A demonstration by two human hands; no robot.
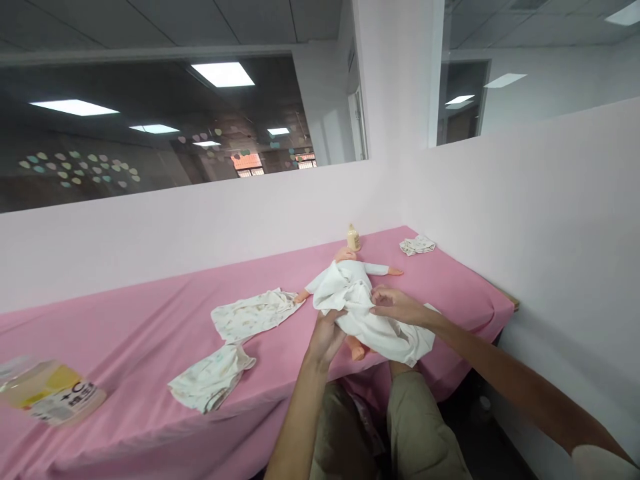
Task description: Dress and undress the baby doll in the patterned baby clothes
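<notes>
One doll [356,269] is lying on counter [150,327] | left hand [326,335]: fingers grasping white cloth [356,312] over it | right hand [399,307]: fingers curling at cloth, grip unclear

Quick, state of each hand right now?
Left hand: at the white cloth, fingers partly hidden; can't tell if it's gripping.
Right hand: fingers curled, by the cloth; can't tell if it's gripping.

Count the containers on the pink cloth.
2: a yellow-labelled container at the near left and a cream bottle just beyond the doll's head. More could be hidden.
</notes>
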